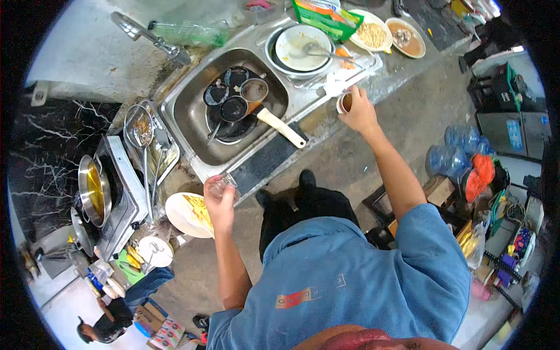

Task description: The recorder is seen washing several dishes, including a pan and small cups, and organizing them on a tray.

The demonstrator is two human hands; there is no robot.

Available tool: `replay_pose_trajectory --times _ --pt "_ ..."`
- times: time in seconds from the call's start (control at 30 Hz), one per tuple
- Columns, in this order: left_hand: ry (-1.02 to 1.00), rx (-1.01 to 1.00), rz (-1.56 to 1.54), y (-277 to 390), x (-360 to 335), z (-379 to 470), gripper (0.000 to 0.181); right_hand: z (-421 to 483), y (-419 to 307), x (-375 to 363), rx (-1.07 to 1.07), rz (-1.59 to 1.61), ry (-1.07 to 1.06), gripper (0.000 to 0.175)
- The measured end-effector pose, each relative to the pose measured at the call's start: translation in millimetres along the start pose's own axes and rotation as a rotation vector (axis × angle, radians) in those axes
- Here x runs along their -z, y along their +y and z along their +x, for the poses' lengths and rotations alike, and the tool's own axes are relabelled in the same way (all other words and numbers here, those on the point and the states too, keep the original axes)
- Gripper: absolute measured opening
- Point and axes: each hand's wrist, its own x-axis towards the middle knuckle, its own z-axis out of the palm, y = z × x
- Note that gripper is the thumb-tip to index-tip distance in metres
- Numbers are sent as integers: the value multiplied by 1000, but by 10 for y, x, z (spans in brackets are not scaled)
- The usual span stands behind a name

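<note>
My left hand (220, 201) holds a small clear glass jar (225, 187) over the counter's front edge, beside a white bowl (177, 214) of yellow strips of food. My right hand (358, 109) grips a small white cup (341, 103) with brown contents at the sink's front right edge. Between the hands, the steel sink basin (186, 111) holds a dark multi-cup pan (234, 108) with a cream handle (282, 127) resting over the rim. Behind my right hand, a white bowl (297, 41) with a ladle in it sits inside a larger one on the drainboard.
A curved faucet (159, 41) and green plastic bottle (192, 34) are behind the sink. Two bowls of food (372, 31), (406, 38) stand far right. At left are a tray with a strainer (139, 127) and a stove with a pan of oil (94, 190). Another person (109, 321) is at lower left.
</note>
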Motion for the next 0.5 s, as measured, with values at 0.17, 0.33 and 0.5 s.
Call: replay_pose_trajectory --times 0.17,0.33,0.5 --pt "-56 -46 -112 -16 19 -36 34 -25 -73 38 -16 32 17 85" --pt "-37 -52 -129 -17 97 -72 33 -48 -89 49 -101 53 36 116" --pt "-25 -64 -152 -107 184 -98 33 -136 -79 14 -80 147 148 124"
